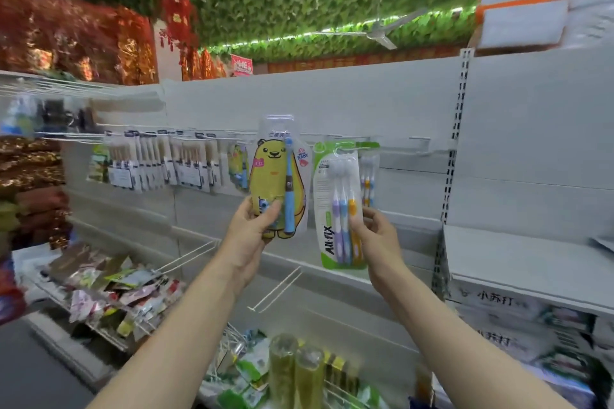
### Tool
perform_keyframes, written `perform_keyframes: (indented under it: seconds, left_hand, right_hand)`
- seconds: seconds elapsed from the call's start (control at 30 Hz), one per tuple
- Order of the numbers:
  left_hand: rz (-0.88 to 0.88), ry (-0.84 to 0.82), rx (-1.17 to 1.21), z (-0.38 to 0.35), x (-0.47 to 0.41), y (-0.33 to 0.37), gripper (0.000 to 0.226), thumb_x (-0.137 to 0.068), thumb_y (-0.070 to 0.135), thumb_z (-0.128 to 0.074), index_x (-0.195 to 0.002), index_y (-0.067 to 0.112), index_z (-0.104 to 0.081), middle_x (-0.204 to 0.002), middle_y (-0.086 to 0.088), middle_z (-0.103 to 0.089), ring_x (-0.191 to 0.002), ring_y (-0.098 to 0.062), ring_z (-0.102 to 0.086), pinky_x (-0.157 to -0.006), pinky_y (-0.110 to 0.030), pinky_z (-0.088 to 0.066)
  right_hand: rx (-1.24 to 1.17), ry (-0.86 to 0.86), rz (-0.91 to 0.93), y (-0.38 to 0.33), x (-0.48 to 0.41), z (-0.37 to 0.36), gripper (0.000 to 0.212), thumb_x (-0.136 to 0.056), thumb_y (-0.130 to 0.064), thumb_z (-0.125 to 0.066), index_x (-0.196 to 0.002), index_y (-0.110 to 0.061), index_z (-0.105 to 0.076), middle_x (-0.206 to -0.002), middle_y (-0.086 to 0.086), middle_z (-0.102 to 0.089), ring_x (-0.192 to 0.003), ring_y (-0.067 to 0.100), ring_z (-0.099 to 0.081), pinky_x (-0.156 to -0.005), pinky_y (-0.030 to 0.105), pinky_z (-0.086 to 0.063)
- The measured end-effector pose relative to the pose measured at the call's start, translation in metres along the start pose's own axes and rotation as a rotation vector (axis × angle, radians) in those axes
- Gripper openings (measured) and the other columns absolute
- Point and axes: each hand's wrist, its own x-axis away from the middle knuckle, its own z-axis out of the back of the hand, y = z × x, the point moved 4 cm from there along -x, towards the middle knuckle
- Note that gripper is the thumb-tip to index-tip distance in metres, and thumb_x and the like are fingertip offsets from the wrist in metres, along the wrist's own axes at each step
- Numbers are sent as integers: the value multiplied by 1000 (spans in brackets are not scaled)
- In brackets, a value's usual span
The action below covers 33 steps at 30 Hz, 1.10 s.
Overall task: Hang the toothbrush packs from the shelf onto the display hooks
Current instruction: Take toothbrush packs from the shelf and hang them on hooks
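**Yellow bear pack and green pack held up by the hooks**

The yellow bear pack is pinched low down by the left hand, with the thumb on its front. The green pack is gripped at its lower right edge by the right hand, its top level with the hooks.

My left hand is gripping the lower corner of the yellow bear toothbrush pack, holding it upright before the grey back panel. My right hand is pinching the lower edge of the green three-brush pack, its top reaching the hook rail. More packs are hanging left along the rail.
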Motion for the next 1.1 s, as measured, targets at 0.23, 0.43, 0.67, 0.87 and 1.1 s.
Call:
perform_keyframes:
  seconds: [0.23, 0.43, 0.67, 0.87, 1.1]
  left_hand:
    - [93, -128, 30, 31, -53, 9, 24, -89, 2, -64, -110, 13, -62, -113, -11, -71, -98, -24, -67, -98, -46, -49]
    - [137, -182, 81, 40, -88, -4, 27, -88, 2, -66, -113, 11, -62, -116, -14, -70, -97, -24, -67, -88, -40, -54]
    - [158, -215, 128, 30, -127, -31, 31, -89, 1, -64, -119, 8, -60, -118, -16, -70, -104, -27, -66, -92, -39, -54]
    - [145, -236, 129, 12, -167, -56, 36, -89, 0, -64, -124, 5, -58, -124, -19, -67, -109, -28, -63, -105, -50, -45]
    - [79, -270, 165, 2, -196, -73, 32, -87, -6, -63, -112, 14, -62, -110, -9, -71, -107, -25, -63, -95, -40, -50]
  right_hand:
    - [-4, 199, -16, 7, -17, -40, 18, -98, -21, -61, -115, -14, -61, -105, 7, -69, -95, 25, -72, -82, 40, -61]
    - [1, 311, -22, 15, -36, -45, 10, -99, -17, -60, -109, -15, -62, -95, 1, -69, -85, 18, -70, -72, 31, -58]
    - [49, 359, -16, 37, -84, -28, 17, -99, -21, -60, -115, -16, -58, -98, 1, -68, -81, 13, -67, -63, 24, -51]
    - [72, 380, -3, 58, -136, -13, 20, -98, -23, -62, -116, -15, -61, -101, 4, -69, -84, 15, -67, -65, 26, -51]
    - [36, 363, 18, 77, -177, 1, 5, -98, -20, -62, -103, -22, -63, -99, 6, -71, -86, 21, -69, -80, 38, -56]
